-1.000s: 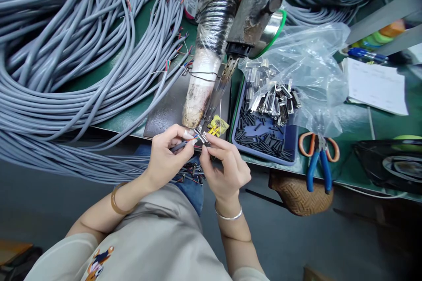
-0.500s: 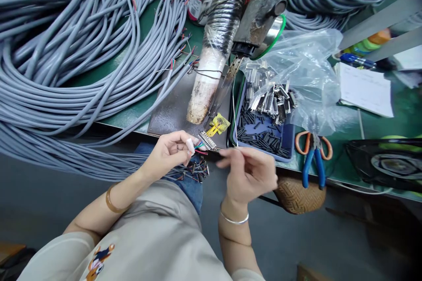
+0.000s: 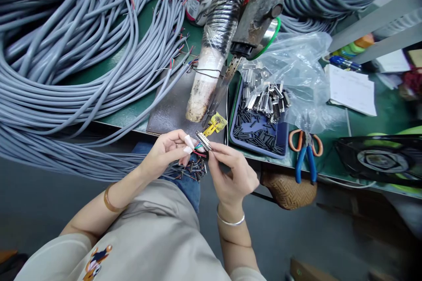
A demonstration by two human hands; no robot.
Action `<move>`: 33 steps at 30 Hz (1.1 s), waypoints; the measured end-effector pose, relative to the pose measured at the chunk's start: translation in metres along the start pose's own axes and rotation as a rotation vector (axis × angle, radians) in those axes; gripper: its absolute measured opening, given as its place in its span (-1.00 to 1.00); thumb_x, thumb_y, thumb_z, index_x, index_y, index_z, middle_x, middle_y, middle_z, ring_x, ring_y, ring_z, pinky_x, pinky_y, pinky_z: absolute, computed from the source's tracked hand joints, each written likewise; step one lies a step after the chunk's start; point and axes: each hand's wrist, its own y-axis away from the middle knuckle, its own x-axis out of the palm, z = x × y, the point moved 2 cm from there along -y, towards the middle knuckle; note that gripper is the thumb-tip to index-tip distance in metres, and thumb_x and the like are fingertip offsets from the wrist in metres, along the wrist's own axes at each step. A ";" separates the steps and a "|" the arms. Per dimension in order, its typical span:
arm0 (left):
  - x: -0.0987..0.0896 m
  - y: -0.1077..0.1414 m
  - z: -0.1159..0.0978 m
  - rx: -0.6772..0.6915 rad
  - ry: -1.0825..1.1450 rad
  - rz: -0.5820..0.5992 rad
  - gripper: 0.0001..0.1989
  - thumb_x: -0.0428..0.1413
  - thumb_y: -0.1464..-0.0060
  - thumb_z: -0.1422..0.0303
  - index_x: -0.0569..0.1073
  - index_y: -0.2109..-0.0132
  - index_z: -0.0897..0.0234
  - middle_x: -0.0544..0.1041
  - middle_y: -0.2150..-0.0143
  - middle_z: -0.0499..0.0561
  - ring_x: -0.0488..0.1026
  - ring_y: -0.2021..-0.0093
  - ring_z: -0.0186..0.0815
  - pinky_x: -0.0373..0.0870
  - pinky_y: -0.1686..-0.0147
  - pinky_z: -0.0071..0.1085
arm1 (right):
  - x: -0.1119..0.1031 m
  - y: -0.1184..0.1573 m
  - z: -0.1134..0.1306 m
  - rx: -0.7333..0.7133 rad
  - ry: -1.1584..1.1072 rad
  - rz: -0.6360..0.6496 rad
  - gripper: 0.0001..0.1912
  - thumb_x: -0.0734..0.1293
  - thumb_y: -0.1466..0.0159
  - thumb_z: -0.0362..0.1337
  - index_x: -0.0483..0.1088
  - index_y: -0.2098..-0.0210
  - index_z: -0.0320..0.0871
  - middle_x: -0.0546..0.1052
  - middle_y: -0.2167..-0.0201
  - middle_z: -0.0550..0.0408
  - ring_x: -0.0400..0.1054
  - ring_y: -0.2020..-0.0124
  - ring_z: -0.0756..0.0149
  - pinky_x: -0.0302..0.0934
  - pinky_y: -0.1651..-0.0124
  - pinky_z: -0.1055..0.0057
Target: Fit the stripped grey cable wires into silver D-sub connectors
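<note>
The left grip (image 3: 168,149) is closed on slender coloured wires (image 3: 199,149); the right grip (image 3: 231,167) pinches the end of a metallic, multi-pin connector (image 3: 203,140). The connector lies between both hands, near the bench's (image 3: 115,118) smooth dark plate (image 3: 169,107).

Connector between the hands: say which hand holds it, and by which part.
The right hand grips the connector by its end nearest that hand, between thumb and fingers. The left hand pinches coloured wires beside it; exactly where is hidden.
</note>
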 end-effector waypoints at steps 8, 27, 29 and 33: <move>0.011 -0.003 -0.006 0.127 -0.267 -0.169 -0.76 0.39 0.00 0.33 0.48 0.38 0.33 0.59 0.34 0.00 0.34 0.60 -0.56 0.31 0.62 -0.60 | 0.015 -0.001 -0.008 0.090 -0.051 -0.028 -0.79 0.45 -0.25 -0.50 0.44 0.25 -0.07 0.71 0.20 0.07 0.65 0.23 0.31 0.54 0.19 0.41; 0.021 -0.011 -0.014 0.384 -0.641 -0.355 -0.87 0.25 -0.10 0.41 0.46 0.38 0.28 0.45 0.48 -0.10 0.37 0.50 -0.47 0.33 0.51 -0.57 | 0.024 -0.018 -0.017 0.103 -0.096 -0.029 -0.82 0.44 -0.28 -0.47 0.42 0.28 -0.06 0.69 0.19 0.09 0.62 0.20 0.29 0.55 0.17 0.32; 0.022 -0.011 -0.014 0.385 -0.655 -0.366 -0.86 0.25 -0.11 0.40 0.46 0.38 0.27 0.45 0.47 -0.09 0.39 0.48 -0.45 0.33 0.50 -0.56 | 0.024 -0.020 -0.016 0.101 -0.091 -0.032 -0.82 0.44 -0.28 -0.46 0.44 0.27 -0.05 0.69 0.19 0.10 0.62 0.20 0.29 0.55 0.17 0.31; 0.024 -0.010 -0.016 0.416 -0.646 -0.358 -0.86 0.25 -0.13 0.39 0.46 0.37 0.26 0.47 0.46 -0.08 0.40 0.45 -0.44 0.33 0.49 -0.56 | 0.022 -0.023 -0.015 0.092 -0.102 -0.041 -0.80 0.46 -0.26 -0.48 0.48 0.24 -0.05 0.69 0.16 0.12 0.61 0.18 0.32 0.55 0.11 0.34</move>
